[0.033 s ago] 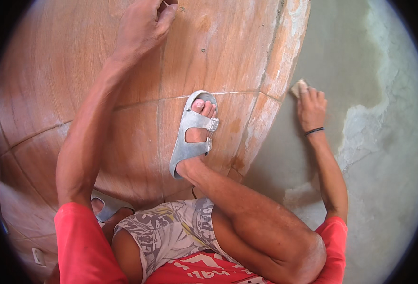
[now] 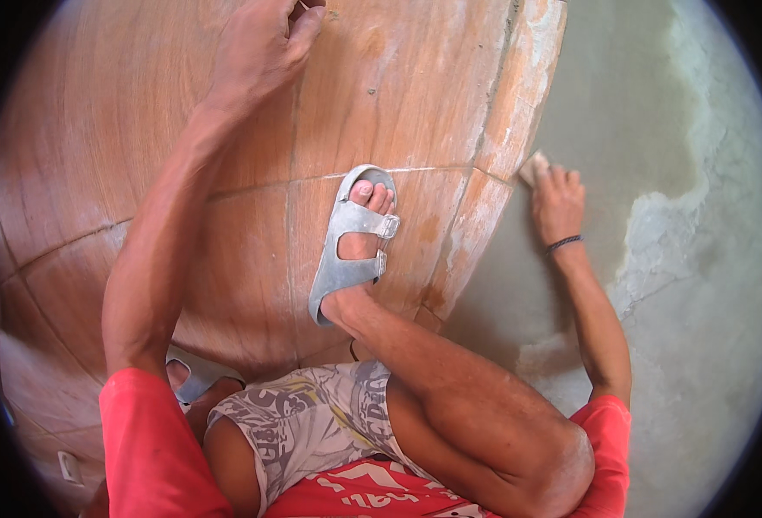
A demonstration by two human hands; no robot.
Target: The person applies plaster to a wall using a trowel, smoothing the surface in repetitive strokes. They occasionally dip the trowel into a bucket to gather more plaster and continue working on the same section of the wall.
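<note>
My right hand (image 2: pixel 559 205), with a dark braided band at its wrist, is closed around a small pale beige pad (image 2: pixel 529 169) that looks like a piece of sponge. The pad presses on the smooth grey-green cement surface (image 2: pixel 605 112), right beside the edge of the wood-look tiles (image 2: pixel 398 112). At the upper edge of the view my left hand (image 2: pixel 264 52) is over the tiles, thumb and fingers curled together. Its fingertips are partly cut off, so whatever they may pinch cannot be made out.
My foot in a grey two-strap sandal (image 2: pixel 346 250) stands on the tiles between my arms. The other sandal (image 2: pixel 198 377) shows at lower left. Rough, paler cement (image 2: pixel 657 233) lies to the right. A small white fitting (image 2: pixel 69 468) sits at bottom left.
My right hand has slid slightly left and down with the pad, closer to the tile edge. My left hand stays in place.
</note>
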